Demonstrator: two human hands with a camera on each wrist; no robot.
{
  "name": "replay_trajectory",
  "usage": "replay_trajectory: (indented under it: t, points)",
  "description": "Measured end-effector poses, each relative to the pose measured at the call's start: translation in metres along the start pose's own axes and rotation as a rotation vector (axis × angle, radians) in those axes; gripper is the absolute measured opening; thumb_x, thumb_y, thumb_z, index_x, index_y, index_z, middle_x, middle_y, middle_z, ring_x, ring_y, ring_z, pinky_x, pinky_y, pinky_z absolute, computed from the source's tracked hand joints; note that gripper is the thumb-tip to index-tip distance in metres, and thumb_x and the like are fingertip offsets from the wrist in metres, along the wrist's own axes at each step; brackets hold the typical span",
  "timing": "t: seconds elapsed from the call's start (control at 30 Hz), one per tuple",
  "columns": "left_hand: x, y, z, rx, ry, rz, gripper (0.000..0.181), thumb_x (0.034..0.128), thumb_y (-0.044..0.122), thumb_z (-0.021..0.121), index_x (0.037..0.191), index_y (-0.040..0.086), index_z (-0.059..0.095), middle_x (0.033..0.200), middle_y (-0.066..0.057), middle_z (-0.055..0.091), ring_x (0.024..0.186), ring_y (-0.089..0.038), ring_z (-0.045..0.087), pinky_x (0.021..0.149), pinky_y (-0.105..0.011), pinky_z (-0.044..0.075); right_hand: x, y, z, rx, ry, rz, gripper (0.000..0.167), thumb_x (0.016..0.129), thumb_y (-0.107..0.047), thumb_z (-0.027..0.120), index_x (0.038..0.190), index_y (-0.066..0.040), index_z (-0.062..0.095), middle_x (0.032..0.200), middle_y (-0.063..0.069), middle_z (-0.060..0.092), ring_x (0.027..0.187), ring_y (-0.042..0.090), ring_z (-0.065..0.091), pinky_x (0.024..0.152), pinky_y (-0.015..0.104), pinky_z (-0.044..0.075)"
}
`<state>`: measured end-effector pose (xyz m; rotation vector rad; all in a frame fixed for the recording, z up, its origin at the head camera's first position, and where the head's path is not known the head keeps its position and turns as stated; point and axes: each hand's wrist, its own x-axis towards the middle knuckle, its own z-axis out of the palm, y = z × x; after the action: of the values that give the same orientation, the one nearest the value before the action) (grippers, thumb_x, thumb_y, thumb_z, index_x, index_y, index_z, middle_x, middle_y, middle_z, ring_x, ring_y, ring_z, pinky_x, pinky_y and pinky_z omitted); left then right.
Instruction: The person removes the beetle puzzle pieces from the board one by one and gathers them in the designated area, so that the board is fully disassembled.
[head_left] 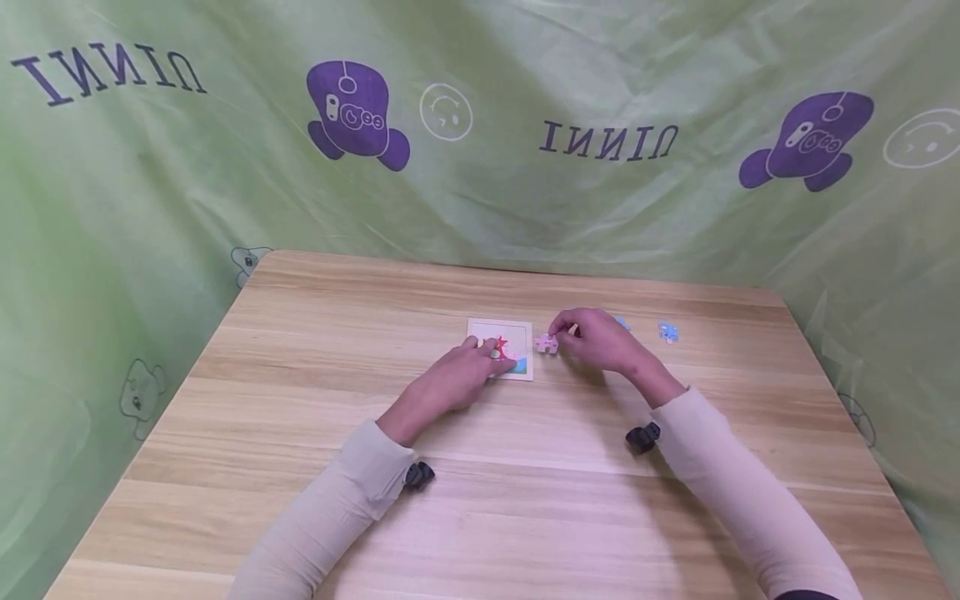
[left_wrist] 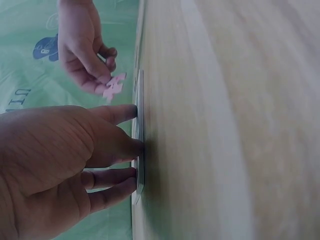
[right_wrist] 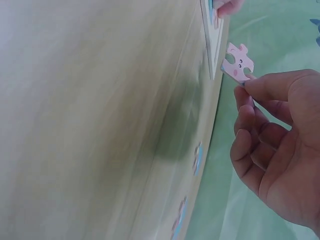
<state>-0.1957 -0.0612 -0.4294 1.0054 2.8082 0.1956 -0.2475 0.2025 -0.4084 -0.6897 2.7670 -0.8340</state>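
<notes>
A square puzzle tray [head_left: 529, 350] with a pale raised border lies on the table, with red, blue and green pieces showing inside it. My left hand [head_left: 457, 372] rests its fingertips on the tray, fingers fairly straight in the left wrist view. Just right of the tray, my right hand [head_left: 600, 340] pinches a pink jigsaw piece [right_wrist: 239, 63] between thumb and forefinger. A small face is printed on that piece, which is held above the table. Part of the tray's picture is hidden under my left hand.
A blue jigsaw piece [head_left: 668, 332] lies to the right of my right hand. Another blue piece [head_left: 622, 323] shows partly behind that hand. The wooden table [head_left: 525, 533] ends at a green printed curtain [head_left: 480, 208] behind.
</notes>
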Motion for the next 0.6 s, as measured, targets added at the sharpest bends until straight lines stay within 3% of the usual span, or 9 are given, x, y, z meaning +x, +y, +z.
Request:
replay_trajectory:
  t: [0.07,0.23,0.43,0.6]
  points:
    - [0.0,0.0,0.0,0.009,0.005,0.007,0.059,0.1,-0.006,0.057,0.15,0.026,0.057,0.155,-0.021,0.045,0.117,-0.035,0.054,0.1,-0.043,0.049,-0.006,0.004,-0.003,0.004,0.005,-0.001,0.015,0.1,-0.005,0.061,0.104,-0.008,0.075,0.101,0.005,0.071,0.087,0.021,0.063,0.079,0.039,0.055]
    - [-0.001,0.0,0.0,0.007,0.021,0.015,0.059,0.0983,-0.008,0.058,0.148,0.023,0.059,0.154,-0.022,0.046,0.127,-0.041,0.052,0.107,-0.048,0.046,-0.021,0.018,-0.012,0.022,0.032,0.001,0.013,0.1,-0.005,0.062,0.104,-0.007,0.074,0.102,0.007,0.071,0.088,0.023,0.064,0.08,0.042,0.055]
    - [0.0,-0.001,0.001,0.017,0.04,0.032,0.059,0.0973,-0.009,0.058,0.146,0.024,0.061,0.151,-0.019,0.05,0.111,-0.033,0.054,0.094,-0.042,0.051,-0.042,0.034,-0.025,0.027,0.052,0.033,0.013,0.101,-0.005,0.062,0.106,-0.005,0.074,0.105,0.01,0.072,0.091,0.025,0.066,0.082,0.044,0.056]
    - [-0.001,0.001,0.0,-0.002,0.027,0.02,0.058,0.0985,-0.009,0.056,0.147,0.023,0.061,0.153,-0.02,0.048,0.122,-0.038,0.053,0.102,-0.045,0.048,-0.058,0.047,-0.035,0.017,0.056,0.087,0.014,0.101,-0.005,0.061,0.107,-0.004,0.074,0.107,0.012,0.072,0.095,0.029,0.066,0.084,0.048,0.056]
